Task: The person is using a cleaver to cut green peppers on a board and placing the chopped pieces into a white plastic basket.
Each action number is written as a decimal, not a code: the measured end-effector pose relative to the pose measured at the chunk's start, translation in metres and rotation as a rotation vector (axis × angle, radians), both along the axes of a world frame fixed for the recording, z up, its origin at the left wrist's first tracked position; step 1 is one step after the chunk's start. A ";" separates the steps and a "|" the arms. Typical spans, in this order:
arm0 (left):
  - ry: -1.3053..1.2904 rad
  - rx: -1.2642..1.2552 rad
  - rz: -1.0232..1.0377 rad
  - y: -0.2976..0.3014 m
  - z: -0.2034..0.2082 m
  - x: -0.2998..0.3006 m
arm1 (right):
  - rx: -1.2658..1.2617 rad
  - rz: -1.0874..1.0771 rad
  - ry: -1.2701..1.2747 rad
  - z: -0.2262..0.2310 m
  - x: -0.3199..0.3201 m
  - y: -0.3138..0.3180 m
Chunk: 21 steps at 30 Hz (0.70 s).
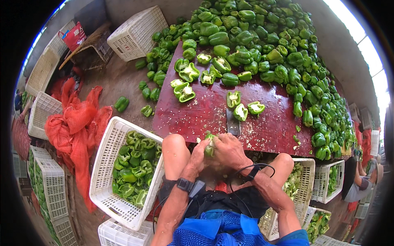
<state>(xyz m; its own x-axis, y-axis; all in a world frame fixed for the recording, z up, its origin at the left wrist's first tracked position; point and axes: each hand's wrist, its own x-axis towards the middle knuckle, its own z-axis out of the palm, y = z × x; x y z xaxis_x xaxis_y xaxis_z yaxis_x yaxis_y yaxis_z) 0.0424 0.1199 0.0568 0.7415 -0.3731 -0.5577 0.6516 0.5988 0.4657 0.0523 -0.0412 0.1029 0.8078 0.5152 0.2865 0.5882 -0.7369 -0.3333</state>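
Observation:
In front of my lap, at the near edge of the dark red table [184,123], both hands are together on a piece of green bell pepper [209,145]. My left hand [197,156] grips it from the left. My right hand [228,151] closes over it from the right, its fingertips hidden. Just beyond lies a wide-bladed knife [233,126], with a cut pepper half [240,112] over part of it. Another open half [256,108] rests to its right. Farther back left are several halved peppers [184,92] showing pale cores, and pale seeds dot the tabletop.
Whole green peppers [283,57] are heaped over the table's back and right. Beside my left knee stands a white crate [101,180] of cut peppers; a crate [305,184] of pale cores is at my right. Red mesh sacks [78,127] lie left. Another person [363,180] sits far right.

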 end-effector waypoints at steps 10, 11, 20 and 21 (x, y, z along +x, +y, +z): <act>-0.829 0.734 0.060 0.006 -0.028 -0.006 | 0.044 0.045 0.115 0.009 -0.005 0.009; -1.050 0.919 0.036 0.004 -0.028 -0.007 | 0.056 0.054 0.147 0.008 -0.005 0.008; -0.305 0.444 -0.091 -0.001 -0.044 -0.002 | -0.101 0.038 0.110 -0.027 -0.008 0.007; -0.450 0.569 -0.114 0.002 -0.043 -0.001 | -0.080 0.018 0.120 -0.027 -0.008 0.008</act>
<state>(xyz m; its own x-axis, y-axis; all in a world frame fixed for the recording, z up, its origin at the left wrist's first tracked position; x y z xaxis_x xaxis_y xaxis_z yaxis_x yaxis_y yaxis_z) 0.0414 0.1223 0.0136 0.9182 -0.2049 -0.3391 0.3680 0.1244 0.9215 0.0441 -0.0333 0.0764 0.8242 0.5472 0.1459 0.5610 -0.7536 -0.3426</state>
